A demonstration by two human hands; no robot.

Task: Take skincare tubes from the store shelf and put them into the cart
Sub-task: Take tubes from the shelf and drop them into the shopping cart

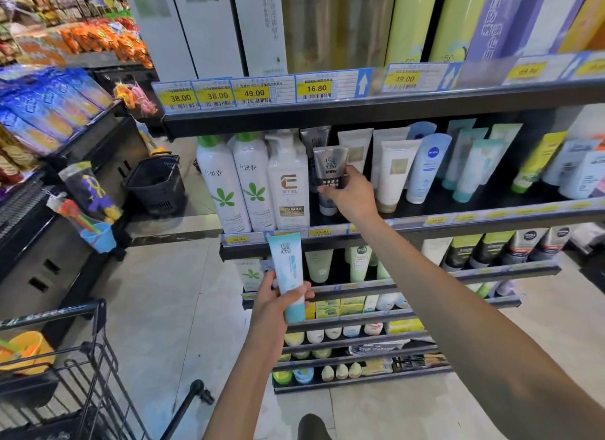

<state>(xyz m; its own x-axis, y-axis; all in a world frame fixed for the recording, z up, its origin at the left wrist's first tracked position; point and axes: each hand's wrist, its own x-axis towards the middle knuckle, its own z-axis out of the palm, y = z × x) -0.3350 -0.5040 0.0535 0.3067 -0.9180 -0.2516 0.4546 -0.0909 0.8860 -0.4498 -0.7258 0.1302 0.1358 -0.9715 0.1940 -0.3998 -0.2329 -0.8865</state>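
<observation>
Your right hand (348, 195) pinches the upright grey tube (330, 174); left hand (278, 303) holds the teal tube (289, 272); cart (65, 367) lies lower-left.

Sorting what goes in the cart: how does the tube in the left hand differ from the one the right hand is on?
The teal and white tube is light coloured; the grey tube is dark and marked MEN. The left hand holds the teal one clear of the shelves, while the grey one stands at the shelf among other products, gripped by the right hand. Both stand cap down and carry the same square logo.
</observation>
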